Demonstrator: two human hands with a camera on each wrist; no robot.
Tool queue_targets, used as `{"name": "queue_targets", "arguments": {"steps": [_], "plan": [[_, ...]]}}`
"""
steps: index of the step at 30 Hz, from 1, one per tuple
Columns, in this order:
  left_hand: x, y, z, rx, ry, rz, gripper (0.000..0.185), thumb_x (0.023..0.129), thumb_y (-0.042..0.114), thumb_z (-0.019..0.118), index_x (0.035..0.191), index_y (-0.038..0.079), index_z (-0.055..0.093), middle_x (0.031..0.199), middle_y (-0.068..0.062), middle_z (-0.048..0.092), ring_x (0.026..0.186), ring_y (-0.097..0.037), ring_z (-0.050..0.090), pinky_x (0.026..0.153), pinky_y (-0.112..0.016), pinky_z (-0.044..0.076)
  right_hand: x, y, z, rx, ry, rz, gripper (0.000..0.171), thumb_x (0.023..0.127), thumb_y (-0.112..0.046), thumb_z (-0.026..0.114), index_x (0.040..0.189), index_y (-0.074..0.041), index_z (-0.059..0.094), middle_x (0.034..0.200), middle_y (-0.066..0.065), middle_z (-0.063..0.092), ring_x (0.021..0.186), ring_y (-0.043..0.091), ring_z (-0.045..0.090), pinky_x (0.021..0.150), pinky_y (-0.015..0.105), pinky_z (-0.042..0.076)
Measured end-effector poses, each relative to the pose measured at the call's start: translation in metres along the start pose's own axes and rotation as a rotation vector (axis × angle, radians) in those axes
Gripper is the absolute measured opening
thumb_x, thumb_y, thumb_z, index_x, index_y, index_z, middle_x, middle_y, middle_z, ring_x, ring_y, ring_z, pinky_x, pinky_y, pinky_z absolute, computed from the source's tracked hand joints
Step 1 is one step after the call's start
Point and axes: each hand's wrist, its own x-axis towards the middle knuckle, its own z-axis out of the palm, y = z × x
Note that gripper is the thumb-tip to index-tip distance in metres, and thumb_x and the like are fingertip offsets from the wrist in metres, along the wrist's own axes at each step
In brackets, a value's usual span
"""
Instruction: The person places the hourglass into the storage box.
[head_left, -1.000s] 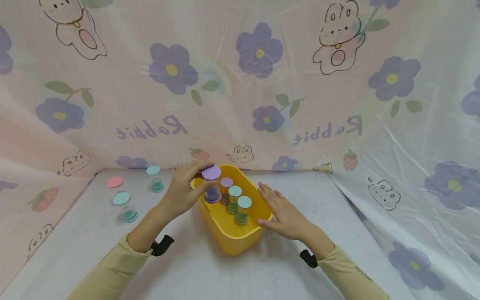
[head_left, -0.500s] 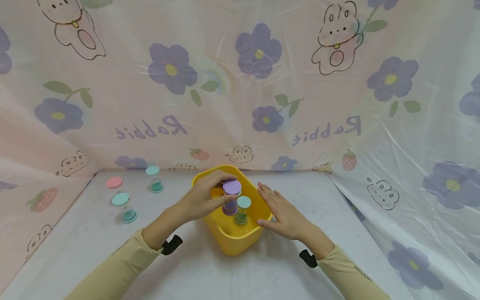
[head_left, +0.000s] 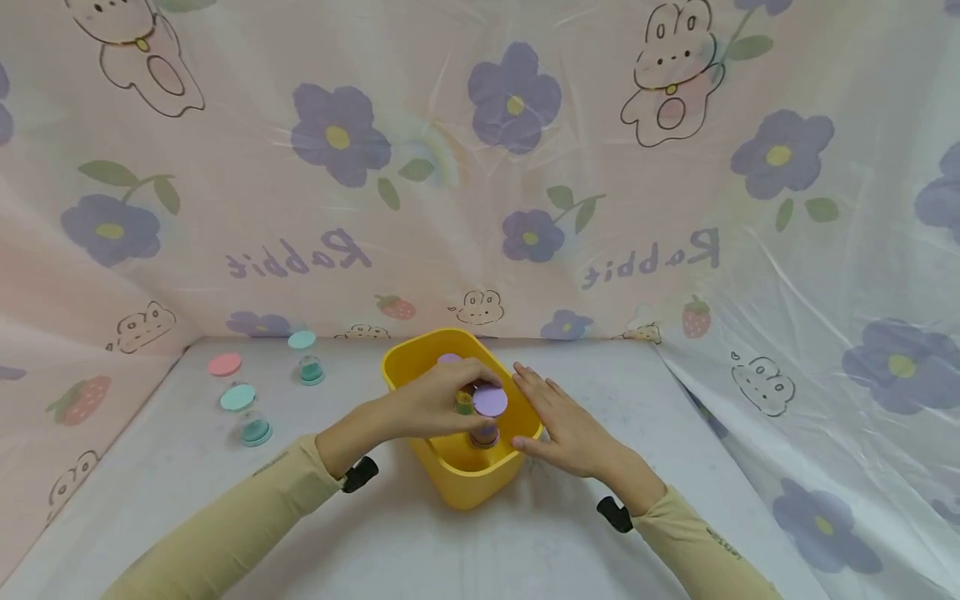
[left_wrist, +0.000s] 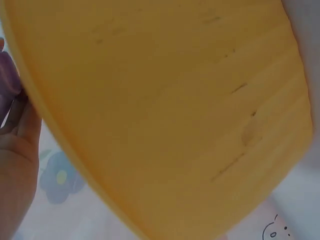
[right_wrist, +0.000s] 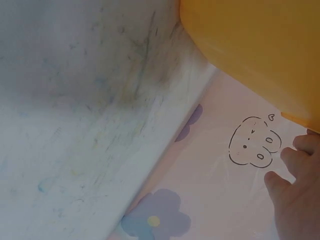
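My left hand (head_left: 420,407) reaches over the yellow bin (head_left: 465,492), its fingers and thumb gripping a sand timer with a purple cap (head_left: 490,401). In the left wrist view, the fingers (left_wrist: 29,122) hold the purple timer (left_wrist: 9,80) at the left edge. A second purple-capped timer (head_left: 450,358) shows behind the hand. Between thumb and fingers appears part of a greenish timer (head_left: 464,404); the other contents are hidden by the hand and held timer. My right hand (head_left: 564,425) lies with straight fingers along the bin's right rim, as the right wrist view also shows (right_wrist: 300,190).
Left of the bin stand two teal-capped timers, one nearer (head_left: 255,429) and one farther back (head_left: 310,371). A pink-capped timer (head_left: 225,365) is partly hidden behind the nearer one. A patterned curtain (head_left: 420,208) rises behind the white tabletop (head_left: 337,542).
The left hand has carried the purple-capped timer from the bin's left rim to the right and nearer, low inside the bin. The right hand has stayed at the rim.
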Motion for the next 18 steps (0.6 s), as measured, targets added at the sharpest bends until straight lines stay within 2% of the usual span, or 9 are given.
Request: {"name": "queue_targets", "arguments": {"steps": [3, 10, 14, 18], "plan": [[0.006, -0.003, 0.004, -0.010, -0.073, -0.032, 0.046, 0.091, 0.018, 0.084, 0.129, 0.006, 0.062, 0.124, 0.001, 0.066, 0.113, -0.011, 0.061, 0.103, -0.029, 0.052, 0.000, 0.000, 0.000, 0.005, -0.003, -0.003, 0.089, 0.103, -0.051, 0.060, 0.165, -0.001, 0.018, 0.174, 0.011, 0.013, 0.159, 0.029, 0.015, 0.125, 0.061, 0.019], [0.019, -0.012, 0.014, 0.001, -0.180, -0.027, 0.044, 0.089, 0.019, 0.085, 0.128, 0.010, 0.065, 0.123, 0.004, 0.065, 0.112, -0.008, 0.059, 0.104, -0.026, 0.050, 0.000, 0.002, 0.002, 0.004, 0.003, -0.008, 0.090, 0.103, -0.055, 0.057, 0.164, -0.001, 0.020, 0.174, 0.010, 0.014, 0.159, 0.028, 0.015, 0.126, 0.060, 0.018], [0.025, -0.017, 0.018, 0.021, -0.229, 0.001, 0.041, 0.090, 0.020, 0.084, 0.126, 0.013, 0.066, 0.124, 0.005, 0.064, 0.112, -0.008, 0.058, 0.103, -0.025, 0.050, 0.000, 0.002, 0.002, -0.003, 0.007, -0.008, 0.091, 0.103, -0.057, 0.055, 0.164, -0.001, 0.020, 0.174, 0.010, 0.014, 0.159, 0.028, 0.015, 0.126, 0.058, 0.017], [0.030, -0.021, 0.021, 0.067, -0.251, 0.031, 0.040, 0.091, 0.020, 0.084, 0.127, 0.012, 0.068, 0.128, 0.002, 0.065, 0.116, -0.010, 0.059, 0.104, -0.026, 0.050, 0.001, 0.002, 0.002, 0.000, 0.009, -0.013, 0.091, 0.103, -0.058, 0.055, 0.165, -0.001, 0.019, 0.174, 0.010, 0.014, 0.160, 0.028, 0.015, 0.126, 0.059, 0.017]]}}
